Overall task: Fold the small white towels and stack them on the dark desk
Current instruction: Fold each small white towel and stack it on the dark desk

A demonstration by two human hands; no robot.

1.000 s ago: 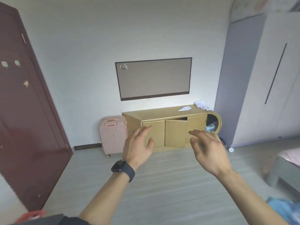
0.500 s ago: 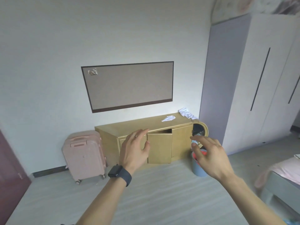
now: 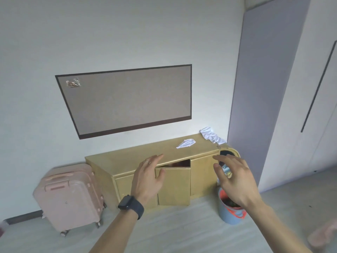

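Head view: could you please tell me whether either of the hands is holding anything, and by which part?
Nothing is held: the left hand and the right hand are both open in mid-air, fingers relaxed and spread.

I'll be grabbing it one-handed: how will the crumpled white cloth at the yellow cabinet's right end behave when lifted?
The crumpled white cloth lies bunched and creased, so probably floppy, sagging from wherever pinched. It looks thin, so likely light. At the end of the yellow cabinet, a push might slide it off.
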